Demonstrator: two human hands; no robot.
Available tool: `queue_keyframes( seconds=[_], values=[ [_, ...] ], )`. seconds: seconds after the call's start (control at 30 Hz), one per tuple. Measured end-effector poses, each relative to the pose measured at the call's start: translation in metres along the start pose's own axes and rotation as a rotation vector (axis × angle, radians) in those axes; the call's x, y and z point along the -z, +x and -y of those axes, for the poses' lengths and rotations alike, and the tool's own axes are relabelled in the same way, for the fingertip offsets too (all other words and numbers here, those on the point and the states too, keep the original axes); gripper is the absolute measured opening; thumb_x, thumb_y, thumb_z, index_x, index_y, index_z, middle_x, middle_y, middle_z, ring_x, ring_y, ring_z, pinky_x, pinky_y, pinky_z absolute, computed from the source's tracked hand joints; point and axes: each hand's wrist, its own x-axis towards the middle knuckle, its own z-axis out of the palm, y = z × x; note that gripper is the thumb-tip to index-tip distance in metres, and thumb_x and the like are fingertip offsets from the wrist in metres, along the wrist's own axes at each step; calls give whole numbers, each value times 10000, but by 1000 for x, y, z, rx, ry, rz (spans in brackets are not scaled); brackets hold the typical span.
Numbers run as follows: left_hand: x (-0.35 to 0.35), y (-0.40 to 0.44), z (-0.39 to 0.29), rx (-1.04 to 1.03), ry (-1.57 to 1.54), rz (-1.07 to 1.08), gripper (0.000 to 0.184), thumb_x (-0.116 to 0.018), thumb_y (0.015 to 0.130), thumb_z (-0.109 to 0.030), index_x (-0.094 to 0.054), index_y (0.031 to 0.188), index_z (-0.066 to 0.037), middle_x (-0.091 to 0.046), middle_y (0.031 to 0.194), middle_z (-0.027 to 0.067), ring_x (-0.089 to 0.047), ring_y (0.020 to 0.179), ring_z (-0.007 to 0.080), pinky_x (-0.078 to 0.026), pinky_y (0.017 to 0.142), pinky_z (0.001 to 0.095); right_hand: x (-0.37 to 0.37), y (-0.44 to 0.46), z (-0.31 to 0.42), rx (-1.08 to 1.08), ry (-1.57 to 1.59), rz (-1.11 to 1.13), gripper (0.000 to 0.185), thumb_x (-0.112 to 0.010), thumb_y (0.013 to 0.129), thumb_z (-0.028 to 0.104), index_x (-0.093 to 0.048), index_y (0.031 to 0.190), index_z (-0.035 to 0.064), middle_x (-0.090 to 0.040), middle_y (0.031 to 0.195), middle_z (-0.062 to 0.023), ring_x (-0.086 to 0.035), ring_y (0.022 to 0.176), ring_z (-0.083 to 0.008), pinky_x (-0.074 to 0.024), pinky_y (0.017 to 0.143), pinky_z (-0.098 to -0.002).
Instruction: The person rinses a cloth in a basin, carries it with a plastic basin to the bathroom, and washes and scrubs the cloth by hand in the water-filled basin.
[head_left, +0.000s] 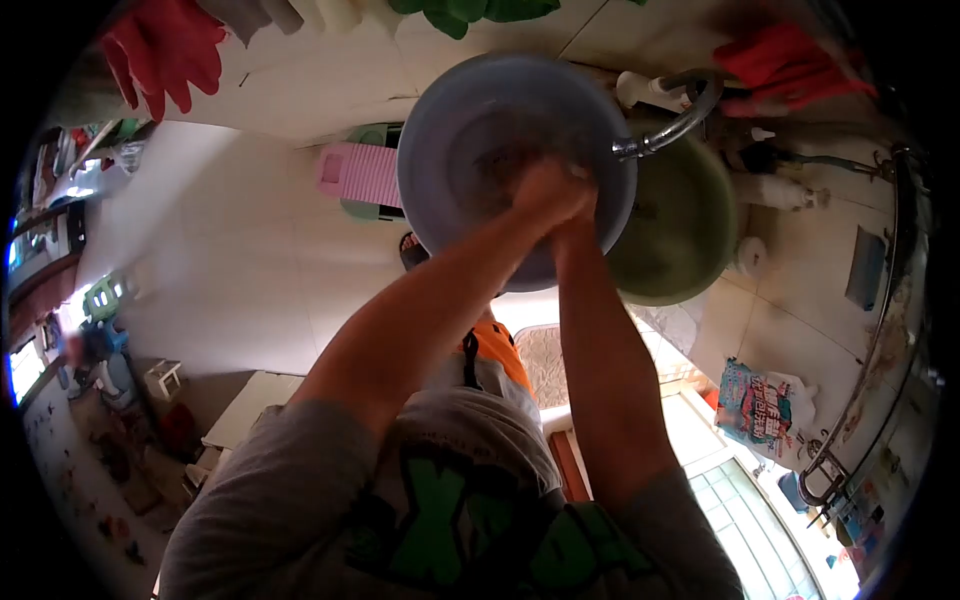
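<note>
My left hand and my right hand are pressed together over a large grey-blue basin. Both look closed, with the left overlapping the right. The fingers are blurred and mostly hidden, so whatever they may hold cannot be made out. Below and left of them a dark smeared patch shows in the basin; its kind is unclear. A curved metal faucet reaches over the basin's right rim, close to my hands.
A green basin sits partly beneath the grey-blue one. At left lies a pink ridged washboard. Red gloves and a red cloth hang along the top. Bottles and a printed bag are at right.
</note>
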Motion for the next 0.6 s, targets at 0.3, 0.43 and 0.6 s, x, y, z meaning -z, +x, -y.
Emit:
queue_keyframes(
  seconds=[0.3,0.43,0.6],
  values=[
    [0,50,54,-342,206,-243,451,-641,775,-319,-614,1146,-64,-641,1015,176,-618,953,371,-464,938,481,2,-38,3,82,38,-194,528,-385,984,390,-375,1420,91,-443,1397,-132,-419,1298,-336,-350,1074,-475],
    [-23,15,8,-70,204,-449,519,-627,797,-335,-574,1222,-42,-634,1064,200,-603,992,402,-423,974,509,-13,-21,-1,9,-9,-175,498,-326,989,334,-422,1363,21,-463,1385,-164,-469,1256,-315,-361,1073,-458],
    [33,-1,-22,65,-23,205,585,-639,800,-398,-549,1242,-24,-578,1208,202,-529,1156,395,-380,1032,510,1,3,1,47,-172,-162,517,-308,1005,368,-409,1375,21,-464,1385,-156,-478,1247,-305,-366,1075,-446]
  ],
)
